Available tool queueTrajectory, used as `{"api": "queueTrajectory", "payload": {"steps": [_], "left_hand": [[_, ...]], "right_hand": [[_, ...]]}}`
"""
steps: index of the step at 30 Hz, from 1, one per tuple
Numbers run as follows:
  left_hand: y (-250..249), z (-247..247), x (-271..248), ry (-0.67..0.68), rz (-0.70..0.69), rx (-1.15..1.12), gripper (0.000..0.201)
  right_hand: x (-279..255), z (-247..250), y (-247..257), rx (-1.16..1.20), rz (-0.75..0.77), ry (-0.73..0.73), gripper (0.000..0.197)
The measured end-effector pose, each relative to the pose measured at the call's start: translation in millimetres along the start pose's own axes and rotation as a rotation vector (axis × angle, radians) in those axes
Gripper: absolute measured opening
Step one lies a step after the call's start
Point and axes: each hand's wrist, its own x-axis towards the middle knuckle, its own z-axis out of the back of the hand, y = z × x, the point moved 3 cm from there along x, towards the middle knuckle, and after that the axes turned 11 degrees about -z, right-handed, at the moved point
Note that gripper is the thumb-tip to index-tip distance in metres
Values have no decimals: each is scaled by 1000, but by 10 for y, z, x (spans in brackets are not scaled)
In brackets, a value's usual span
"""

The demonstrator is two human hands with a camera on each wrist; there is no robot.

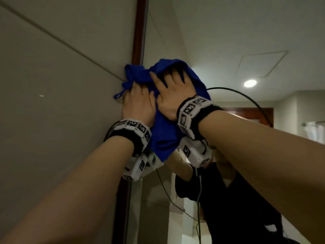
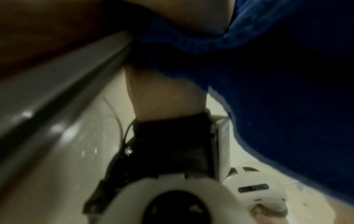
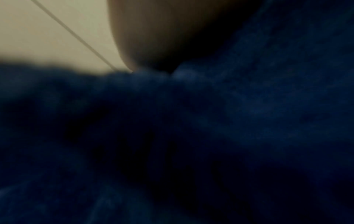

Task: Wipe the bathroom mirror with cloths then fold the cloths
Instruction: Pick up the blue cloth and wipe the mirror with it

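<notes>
A blue cloth (image 1: 163, 134) is spread high on the bathroom mirror (image 1: 219, 41), beside its dark wooden frame (image 1: 139, 32). My left hand (image 1: 138, 101) presses the cloth's bunched left part against the frame edge, with its fingers curled into the folds. Just right of it, my right hand (image 1: 170, 90) lies flat on the cloth, fingers spread and fingertips tucked under a fold. I cannot tell whether this is one cloth or two. In the wrist views the blue cloth (image 2: 287, 75) (image 3: 191, 136) fills much of the picture under each palm.
A grey tiled wall (image 1: 52, 85) runs along the left of the frame. The mirror reflects a ceiling light (image 1: 250, 83), a black cable (image 1: 246, 97) and a person in a black top (image 1: 237, 199). The reflected left wrist (image 2: 166, 98) shows in the glass.
</notes>
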Motion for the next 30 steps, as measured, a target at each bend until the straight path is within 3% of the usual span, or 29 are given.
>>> {"api": "queueTrajectory", "payload": {"steps": [5,10,21,27,30], "left_hand": [[-1,2,17,73,-2,34,53],[-47,113,-51,-6,-15,-24,43],[16,104,-452,63,-76,103,39],[42,24,-802,156,-61,118,47],[21,8,-948,173,-59,125,60]], "right_hand": [[23,15,-15,7,12,41,64],[18,16,-28,-3,25,52,64],[-268,-162,210,-38,72,49,66],[-566,-318,511,-3,50,111,68],[-729,-371,612,29,27,99,64]]}}
